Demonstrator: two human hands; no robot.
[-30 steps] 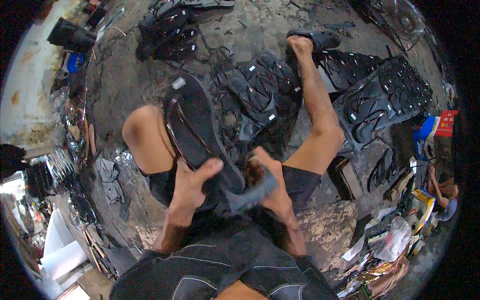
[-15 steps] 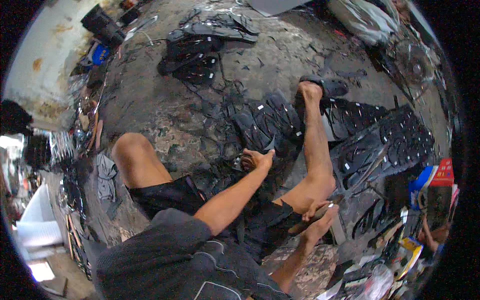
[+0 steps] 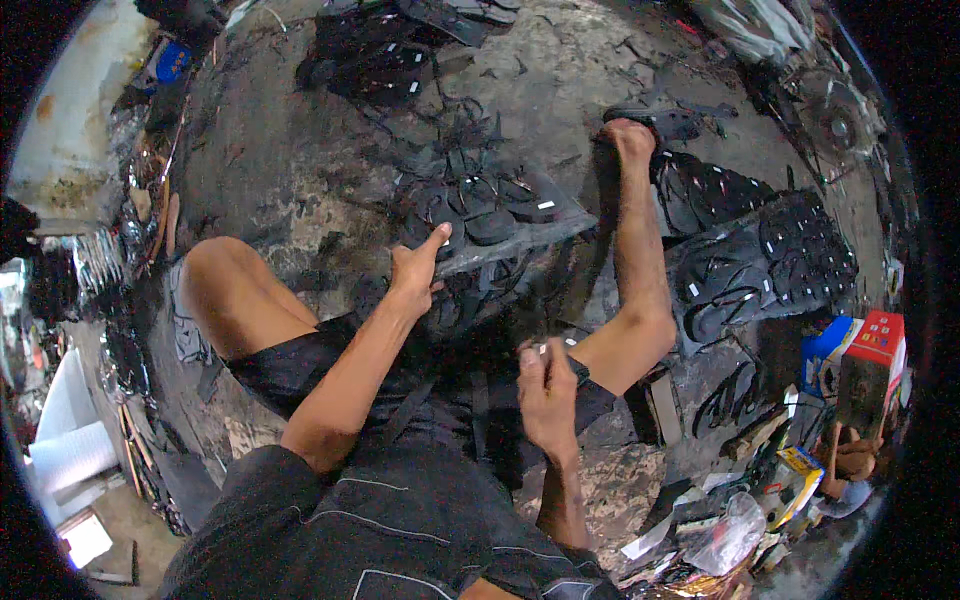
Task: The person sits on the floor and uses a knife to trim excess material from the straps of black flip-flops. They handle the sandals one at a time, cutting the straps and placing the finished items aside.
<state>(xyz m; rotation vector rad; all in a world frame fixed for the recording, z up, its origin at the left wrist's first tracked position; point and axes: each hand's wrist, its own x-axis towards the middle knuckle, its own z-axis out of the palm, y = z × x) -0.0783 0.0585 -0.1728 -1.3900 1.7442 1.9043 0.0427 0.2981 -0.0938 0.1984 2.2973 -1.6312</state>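
Note:
My left hand [image 3: 415,270] is closed on the near left edge of a black rubber sheet of sandals [image 3: 545,192], its thumb lying on top. The sheet is tilted in front of my lap, with sandal shapes, straps and small white tags on its face. My right hand [image 3: 547,400] is a fist to the right, over my lap beside my bent leg. Something small and dark sits in its curled fingers, too hidden to name. More black sandal pieces [image 3: 490,285] lie below the held sheet, partly covered.
At right lie more black sandal sheets [image 3: 770,260] and a loose black sandal [image 3: 728,395]. A red and blue box [image 3: 875,340] stands beyond them, near another person's arm [image 3: 832,460]. Dark sandal stacks [image 3: 370,70] lie at the far side; a fan [image 3: 835,125] stands far right.
My left hand has moved left and nearer, and now holds up the sandal sheet instead of a pointed black piece. My right hand has come left from beside my knee to over my lap.

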